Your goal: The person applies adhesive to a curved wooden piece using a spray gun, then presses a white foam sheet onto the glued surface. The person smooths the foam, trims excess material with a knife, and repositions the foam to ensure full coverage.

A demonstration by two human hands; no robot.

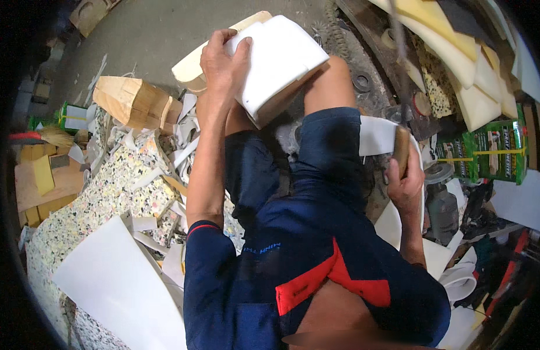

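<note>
A block with a smooth white foam covering (281, 61) lies tilted across my knees, its brown underside showing along the near edge. My left hand (223, 61) grips its far left part, fingers and thumb pressed on the white surface. Beneath and beyond it sits a cream-coloured piece (188, 65), partly hidden. Off to the right, my right hand (407, 182) is closed around the wooden handle (402, 151) of a knife-like tool. A long, thin, dark blade seems to run up from the handle, but it is blurred. The tool is apart from the block.
A carved wooden block (130, 100) stands at left, above speckled foam (100, 198) strewn with white offcuts. A white sheet (121, 280) lies lower left. Cream foam sheets (457, 52) lean at upper right, above green packets (500, 149). A dark jar (442, 207) stands beside my right hand.
</note>
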